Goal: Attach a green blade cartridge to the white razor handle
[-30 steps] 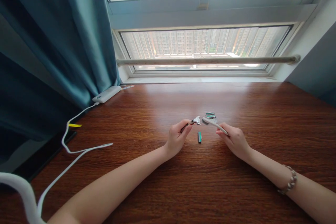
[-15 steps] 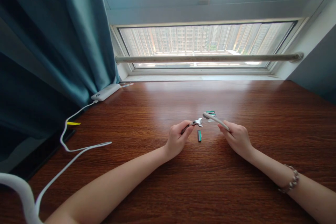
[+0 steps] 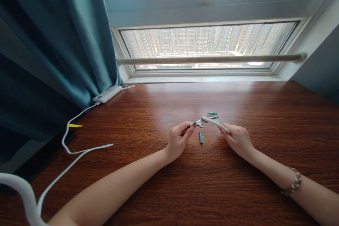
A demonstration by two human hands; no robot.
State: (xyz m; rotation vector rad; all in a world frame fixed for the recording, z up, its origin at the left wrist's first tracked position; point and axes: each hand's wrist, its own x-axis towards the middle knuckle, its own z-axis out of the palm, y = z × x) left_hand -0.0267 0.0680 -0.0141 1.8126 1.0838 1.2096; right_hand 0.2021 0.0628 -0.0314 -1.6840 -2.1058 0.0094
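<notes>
My left hand (image 3: pixel 179 141) is closed around the dark grip of a razor handle (image 3: pixel 197 123), whose silver end points right with no blade cartridge on it. From the other side, my right hand (image 3: pixel 239 139) grips a white toothbrush (image 3: pixel 215 122). Its bristle head is right at the razor handle's silver end and seems to touch it. Just below lies a loose green-and-black razor cartridge (image 3: pixel 201 137) on the wooden table. Beyond the brush, more green cartridges (image 3: pixel 212 115) rest in or beside a clear holder, partly covered by the brush.
A white power bank (image 3: pixel 108 94) with a white cable (image 3: pixel 84 151) lies at the table's left, by the blue curtain (image 3: pixel 79 42). A yellow strip (image 3: pixel 76 125) sits near the cable. A white curved tube (image 3: pixel 19 190) rises at lower left. The window ledge (image 3: pixel 201 78) borders the back.
My right hand has moved the toothbrush slightly left and down, bringing its head against the razor handle's silver end. My left hand has barely shifted.
</notes>
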